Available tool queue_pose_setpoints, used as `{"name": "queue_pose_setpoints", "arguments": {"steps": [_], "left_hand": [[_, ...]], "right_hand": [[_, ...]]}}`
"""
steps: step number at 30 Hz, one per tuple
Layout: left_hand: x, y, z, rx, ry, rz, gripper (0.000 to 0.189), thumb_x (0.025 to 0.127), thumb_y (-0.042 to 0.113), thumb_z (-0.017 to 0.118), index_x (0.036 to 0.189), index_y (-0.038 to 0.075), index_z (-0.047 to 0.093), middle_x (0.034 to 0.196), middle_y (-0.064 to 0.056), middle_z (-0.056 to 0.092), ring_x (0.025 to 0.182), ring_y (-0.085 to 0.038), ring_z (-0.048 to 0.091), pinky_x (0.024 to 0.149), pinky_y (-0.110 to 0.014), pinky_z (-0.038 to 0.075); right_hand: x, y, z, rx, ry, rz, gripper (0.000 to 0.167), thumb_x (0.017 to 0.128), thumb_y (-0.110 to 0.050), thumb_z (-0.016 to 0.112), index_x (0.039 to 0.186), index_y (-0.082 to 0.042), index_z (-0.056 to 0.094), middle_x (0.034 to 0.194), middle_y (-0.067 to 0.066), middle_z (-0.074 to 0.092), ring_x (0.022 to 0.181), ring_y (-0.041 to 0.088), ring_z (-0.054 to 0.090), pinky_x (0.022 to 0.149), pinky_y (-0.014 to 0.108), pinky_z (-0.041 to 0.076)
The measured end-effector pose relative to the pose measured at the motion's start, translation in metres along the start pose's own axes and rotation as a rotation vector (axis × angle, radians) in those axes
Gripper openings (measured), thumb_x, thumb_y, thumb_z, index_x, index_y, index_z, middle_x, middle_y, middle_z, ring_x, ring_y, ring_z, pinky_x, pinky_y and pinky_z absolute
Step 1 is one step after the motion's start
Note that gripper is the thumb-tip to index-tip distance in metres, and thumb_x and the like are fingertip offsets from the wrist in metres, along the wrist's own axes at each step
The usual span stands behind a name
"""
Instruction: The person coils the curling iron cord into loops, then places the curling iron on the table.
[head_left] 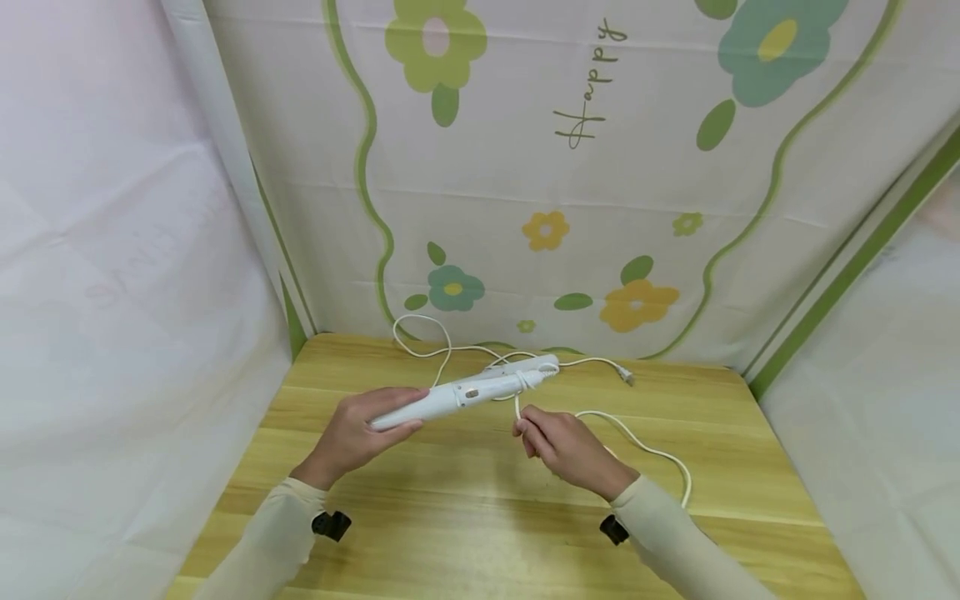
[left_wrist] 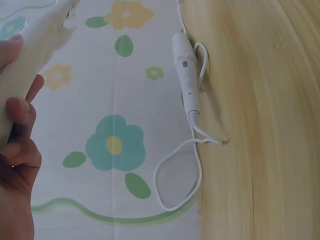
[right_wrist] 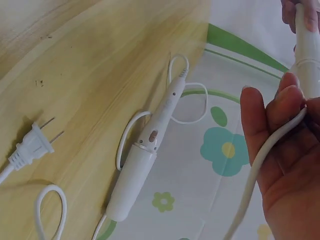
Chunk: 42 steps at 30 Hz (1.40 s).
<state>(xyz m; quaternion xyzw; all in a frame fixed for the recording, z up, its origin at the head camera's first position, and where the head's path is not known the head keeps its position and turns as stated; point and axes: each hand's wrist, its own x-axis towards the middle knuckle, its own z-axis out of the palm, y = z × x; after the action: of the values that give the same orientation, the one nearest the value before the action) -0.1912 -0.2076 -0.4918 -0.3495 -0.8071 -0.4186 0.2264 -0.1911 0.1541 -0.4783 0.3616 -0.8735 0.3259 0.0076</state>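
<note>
My left hand [head_left: 352, 435] grips a white wand-shaped electric appliance [head_left: 429, 406] by its thick end, thumb and fingers on opposite sides. A small switch shows on its body, and white cord is wound round its narrow far end. My right hand [head_left: 564, 447] pinches that cord [right_wrist: 254, 175] just below the winding; in the right wrist view the cord runs across the palm. A second, similar white appliance [right_wrist: 131, 180] lies on the table behind the held one. In the left wrist view, the held appliance [left_wrist: 31, 55] has a ridged surface.
The wooden table [head_left: 450, 533] meets a flower-printed cloth wall [head_left: 487, 183] at the back. A loose cord loop [head_left: 422, 317] lies at the back left. A two-pin plug [head_left: 627, 377] lies at the back right. More cord [head_left: 660, 454] curves beside the right forearm.
</note>
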Motion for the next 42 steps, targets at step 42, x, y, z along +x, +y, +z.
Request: {"name": "queue_pose_setpoints", "arguments": {"steps": [42], "left_hand": [[-0.008,-0.004,-0.019,0.054,-0.289,-0.055,0.046,0.087,0.021,0.094,0.131,0.025,0.081,0.122,-0.001,0.083,0.102,-0.015,0.08,0.078,-0.034,0.066]], "right_hand": [[0.005,0.004,-0.02,-0.182,0.158,-0.283,0.012,0.104,-0.003,0.07,0.105,-0.015,0.07,0.087,-0.01,0.071,0.072,-0.003,0.059,0.064,0.02,0.05]]}}
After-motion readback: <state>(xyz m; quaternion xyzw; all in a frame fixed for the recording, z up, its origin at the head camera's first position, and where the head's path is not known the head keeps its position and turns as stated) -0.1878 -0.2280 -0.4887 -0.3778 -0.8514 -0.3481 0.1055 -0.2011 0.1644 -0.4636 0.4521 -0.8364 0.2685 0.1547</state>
